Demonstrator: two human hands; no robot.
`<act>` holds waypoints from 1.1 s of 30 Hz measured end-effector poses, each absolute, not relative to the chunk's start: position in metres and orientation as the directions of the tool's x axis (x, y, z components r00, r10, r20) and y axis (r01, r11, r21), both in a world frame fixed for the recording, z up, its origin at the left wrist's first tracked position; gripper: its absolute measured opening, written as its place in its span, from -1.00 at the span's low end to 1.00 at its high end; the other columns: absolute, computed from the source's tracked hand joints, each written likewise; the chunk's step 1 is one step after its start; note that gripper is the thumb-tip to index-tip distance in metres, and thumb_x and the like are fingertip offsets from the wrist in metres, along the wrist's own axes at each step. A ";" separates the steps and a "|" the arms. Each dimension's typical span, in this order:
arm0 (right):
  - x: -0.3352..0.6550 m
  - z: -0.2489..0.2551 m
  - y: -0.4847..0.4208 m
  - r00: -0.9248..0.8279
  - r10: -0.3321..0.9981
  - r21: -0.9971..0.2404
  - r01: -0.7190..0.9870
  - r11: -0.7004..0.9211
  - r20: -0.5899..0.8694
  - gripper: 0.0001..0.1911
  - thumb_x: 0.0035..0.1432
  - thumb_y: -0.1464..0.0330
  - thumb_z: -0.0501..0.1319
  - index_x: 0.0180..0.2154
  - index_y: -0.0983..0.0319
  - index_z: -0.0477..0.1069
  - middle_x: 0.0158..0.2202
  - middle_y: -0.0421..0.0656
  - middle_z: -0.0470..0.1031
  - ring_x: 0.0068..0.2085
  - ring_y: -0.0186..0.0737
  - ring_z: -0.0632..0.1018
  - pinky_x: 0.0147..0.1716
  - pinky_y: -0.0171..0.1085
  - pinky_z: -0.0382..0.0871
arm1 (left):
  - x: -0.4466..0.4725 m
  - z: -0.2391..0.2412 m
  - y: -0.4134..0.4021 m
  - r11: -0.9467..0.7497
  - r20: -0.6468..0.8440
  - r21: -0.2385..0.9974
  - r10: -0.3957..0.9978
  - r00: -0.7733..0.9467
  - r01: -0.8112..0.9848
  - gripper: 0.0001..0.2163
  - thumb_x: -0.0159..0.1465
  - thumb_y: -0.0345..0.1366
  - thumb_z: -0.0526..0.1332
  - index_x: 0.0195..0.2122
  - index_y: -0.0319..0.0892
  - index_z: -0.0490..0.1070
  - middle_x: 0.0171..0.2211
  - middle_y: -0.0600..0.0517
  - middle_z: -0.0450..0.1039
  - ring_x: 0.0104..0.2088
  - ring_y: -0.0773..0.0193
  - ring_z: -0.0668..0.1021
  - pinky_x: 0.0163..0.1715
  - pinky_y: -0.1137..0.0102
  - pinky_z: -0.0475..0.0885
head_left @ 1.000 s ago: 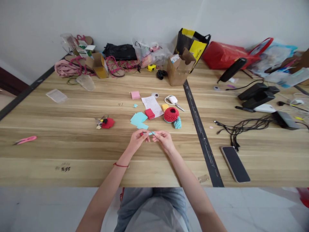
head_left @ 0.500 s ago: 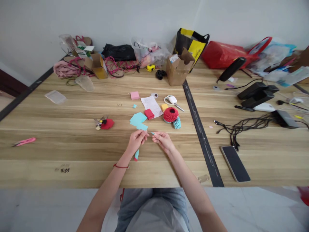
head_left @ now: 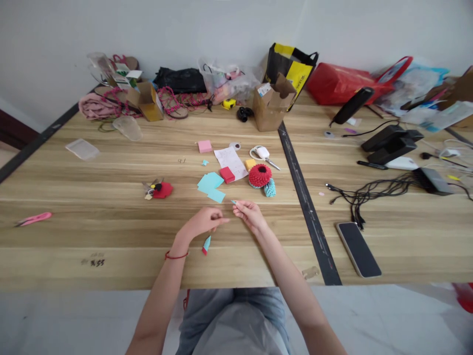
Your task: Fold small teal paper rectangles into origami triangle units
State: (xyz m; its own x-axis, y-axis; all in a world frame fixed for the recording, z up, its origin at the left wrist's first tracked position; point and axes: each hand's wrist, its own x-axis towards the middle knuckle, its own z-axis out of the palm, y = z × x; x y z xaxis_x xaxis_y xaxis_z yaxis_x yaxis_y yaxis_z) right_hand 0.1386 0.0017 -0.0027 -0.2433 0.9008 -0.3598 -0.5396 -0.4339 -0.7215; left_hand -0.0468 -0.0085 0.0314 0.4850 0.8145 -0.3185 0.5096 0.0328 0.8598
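Observation:
Between the thumb and fingers of my right hand is a small folded piece of light blue paper. My left hand hovers to its left, index finger stretched out and the others loosely bent, with nothing visible in it. Just below lies a pointed stack of folded blue paper pieces with a red end. Beyond the hands are loose light blue paper sheets, a red paper pad, and a red and blue folded-paper model.
A written sheet, a pink pad, a yellow pad and scissors lie farther back. Left are keys and a pink cutter; right, a phone and black cables. Boxes and bags line the wall.
My left hand has come down and away from the blue paper piece, its index finger now extended. My right hand keeps its pinch in nearly the same place.

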 end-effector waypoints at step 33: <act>0.137 -0.001 0.001 -0.213 0.915 -0.748 -0.528 -0.402 -0.342 -0.72 -0.30 0.28 0.46 -0.47 0.28 0.56 -0.53 -0.18 0.54 -0.58 -0.47 0.46 -0.53 -0.46 0.39 | -0.071 0.035 -0.011 -0.171 -0.248 0.568 0.897 0.366 0.805 -0.75 -0.04 -0.14 0.33 -0.51 -0.12 0.29 -0.51 0.10 0.36 -0.50 0.29 0.36 -0.51 0.44 0.13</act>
State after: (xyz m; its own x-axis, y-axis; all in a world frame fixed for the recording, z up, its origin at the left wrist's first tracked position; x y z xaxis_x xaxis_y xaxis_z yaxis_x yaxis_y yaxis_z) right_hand 0.1367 0.0006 -0.0012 -0.2128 0.9154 -0.3417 -0.5281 -0.4020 -0.7480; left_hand -0.0714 -0.0113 0.0348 0.3658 0.8969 -0.2483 0.8052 -0.1712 0.5678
